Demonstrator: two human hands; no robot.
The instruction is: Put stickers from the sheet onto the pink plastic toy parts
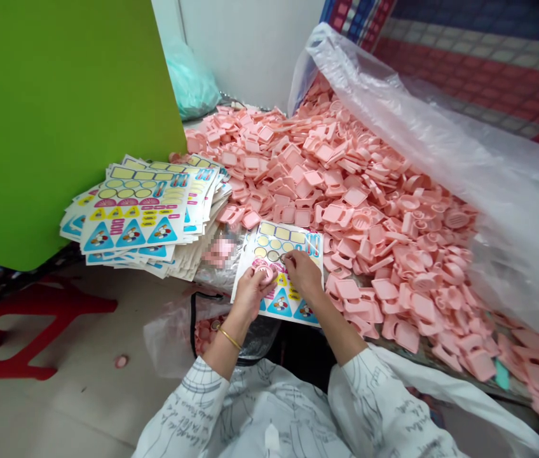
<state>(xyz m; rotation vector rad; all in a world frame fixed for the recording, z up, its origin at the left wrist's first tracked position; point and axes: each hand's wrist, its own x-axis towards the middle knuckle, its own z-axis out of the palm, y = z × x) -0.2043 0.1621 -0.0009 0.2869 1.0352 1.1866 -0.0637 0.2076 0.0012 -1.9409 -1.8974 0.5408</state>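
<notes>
My left hand is closed around a small round pink plastic piece, holding it over a sticker sheet. The sheet lies flat in front of me, printed with yellow circles, rectangles and blue triangles. Close beside it, my right hand pinches thumb and finger together at the edge of a round sticker in the sheet's middle. How far that sticker is lifted cannot be made out. A thick stack of like sticker sheets sits to the left.
A big heap of pink plastic toy pieces covers the surface ahead and right, spilling from a clear plastic bag. A green panel stands at left. Below are a red stool, an open bag of pink pieces and one round piece on the floor.
</notes>
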